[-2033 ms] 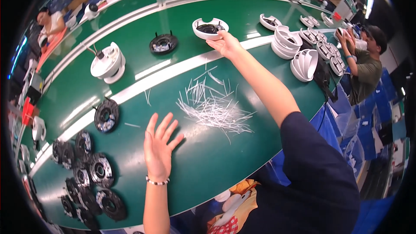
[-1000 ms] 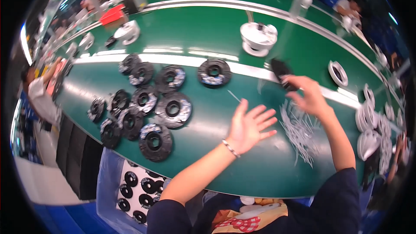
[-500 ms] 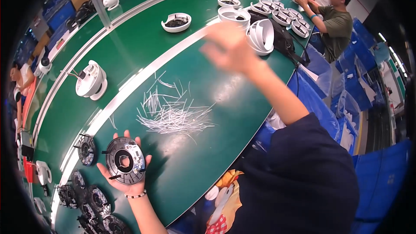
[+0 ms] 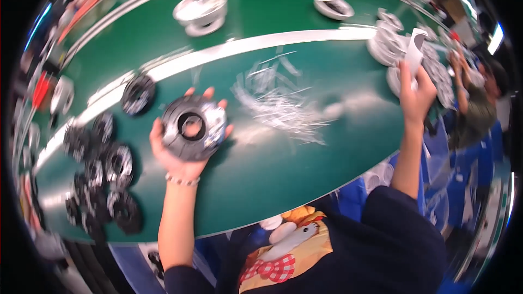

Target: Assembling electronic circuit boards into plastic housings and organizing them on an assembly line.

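A round black-and-silver disc part (image 4: pixel 192 127) lies flat in the open palm of the left hand (image 4: pixel 182 144), fingers spread under its rim, held above the green table (image 4: pixel 305 152). The disc is dark at the edge, shiny metal toward one side, with a round hole at its centre through which the palm shows; its flat face is turned up toward the camera, and being round it has no long axis to speak of. To the right of the disc, a loose scatter of thin white strips (image 4: pixel 278 103) lies on the table. Far right of the disc, the right hand (image 4: pixel 417 95) is raised and closed around a white curved part (image 4: pixel 417 49) by a stack of white housings (image 4: pixel 387 49). Left of the disc, more black discs (image 4: pixel 103 179) lie clustered on the table, one separate black disc (image 4: pixel 138 93) just up-left of it. Beyond the disc, a white round housing (image 4: pixel 202 10) sits past the pale stripe (image 4: pixel 261 46).
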Demonstrator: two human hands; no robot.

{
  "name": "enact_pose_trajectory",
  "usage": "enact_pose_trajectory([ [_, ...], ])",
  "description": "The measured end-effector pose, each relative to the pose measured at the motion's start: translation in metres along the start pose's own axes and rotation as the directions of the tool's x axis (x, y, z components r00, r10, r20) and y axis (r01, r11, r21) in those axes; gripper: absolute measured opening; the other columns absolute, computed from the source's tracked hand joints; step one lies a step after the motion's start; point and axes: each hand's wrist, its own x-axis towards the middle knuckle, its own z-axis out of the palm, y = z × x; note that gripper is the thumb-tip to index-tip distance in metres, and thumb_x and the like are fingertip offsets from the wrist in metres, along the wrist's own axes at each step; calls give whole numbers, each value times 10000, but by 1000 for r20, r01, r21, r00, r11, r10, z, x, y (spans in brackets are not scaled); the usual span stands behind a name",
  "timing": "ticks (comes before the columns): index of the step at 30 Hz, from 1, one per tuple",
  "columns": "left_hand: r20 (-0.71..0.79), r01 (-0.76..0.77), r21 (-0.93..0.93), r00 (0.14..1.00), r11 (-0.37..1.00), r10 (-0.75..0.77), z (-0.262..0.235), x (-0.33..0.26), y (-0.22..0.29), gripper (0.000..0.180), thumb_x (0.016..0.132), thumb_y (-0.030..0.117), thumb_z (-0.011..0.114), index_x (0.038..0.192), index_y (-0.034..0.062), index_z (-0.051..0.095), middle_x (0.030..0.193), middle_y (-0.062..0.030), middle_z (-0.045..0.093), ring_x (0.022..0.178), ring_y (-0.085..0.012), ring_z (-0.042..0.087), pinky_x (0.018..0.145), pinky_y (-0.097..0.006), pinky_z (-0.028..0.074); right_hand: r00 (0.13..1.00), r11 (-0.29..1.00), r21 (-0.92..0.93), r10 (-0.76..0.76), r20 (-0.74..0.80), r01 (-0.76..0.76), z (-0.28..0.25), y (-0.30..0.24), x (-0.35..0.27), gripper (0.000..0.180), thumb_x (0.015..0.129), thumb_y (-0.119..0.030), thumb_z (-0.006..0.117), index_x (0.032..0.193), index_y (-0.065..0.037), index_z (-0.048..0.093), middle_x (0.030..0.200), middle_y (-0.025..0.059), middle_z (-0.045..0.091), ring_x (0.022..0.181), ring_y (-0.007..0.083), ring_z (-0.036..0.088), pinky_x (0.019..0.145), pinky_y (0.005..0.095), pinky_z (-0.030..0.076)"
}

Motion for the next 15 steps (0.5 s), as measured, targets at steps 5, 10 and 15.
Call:
enact_pose_trajectory([
  [5, 18, -111, -74, 993, 991, 112, -2, -8, 18, 675, 708, 418, 487, 1273, 100, 300, 1322, -163, 268, 1198, -391, 276, 908, -617, 278, 617, 716, 664, -626, 476, 214, 30, -158, -86, 179, 644, -81, 633, 594, -80, 461, 551, 38, 477, 427, 179, 479, 378, 292, 383],
  [10, 36, -156, -32, 987, 987, 158, 4, -4, 15, 716, 735, 501, 449, 1294, 94, 262, 1318, -170, 271, 1200, -383, 281, 907, -618, 273, 442, 825, 557, -538, 718, 99, 62, -194, -136, 171, 651, -141, 661, 620, -59, 514, 603, 46, 516, 458, 203, 520, 406, 294, 417],
  [15, 60, -158, -38, 985, 987, 160, 2, -7, 19, 741, 749, 541, 423, 1308, 91, 236, 1337, -187, 240, 1199, -387, 287, 904, -618, 275, 479, 860, 505, -476, 737, 78, 67, -199, -111, 564, 514, -345, 767, 941, -56, 539, 964, 120, 513, 909, 291, 498, 734, 395, 417],
])
